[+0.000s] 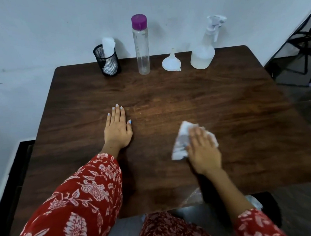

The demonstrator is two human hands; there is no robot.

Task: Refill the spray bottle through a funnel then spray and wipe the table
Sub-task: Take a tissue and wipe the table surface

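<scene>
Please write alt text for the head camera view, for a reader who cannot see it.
A person's right hand presses a crumpled white paper towel on a dark brown wooden table, while the left hand rests flat. At the far edge stand a black mesh cup, a clear purple-capped bottle, a white plastic funnel and a translucent spray bottle.

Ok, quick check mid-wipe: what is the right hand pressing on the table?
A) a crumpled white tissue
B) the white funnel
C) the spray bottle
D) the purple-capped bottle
A: the right hand lies flat on a crumpled white tissue on the table, while the funnel, spray bottle and purple-capped bottle stand untouched along the far edge.
</scene>
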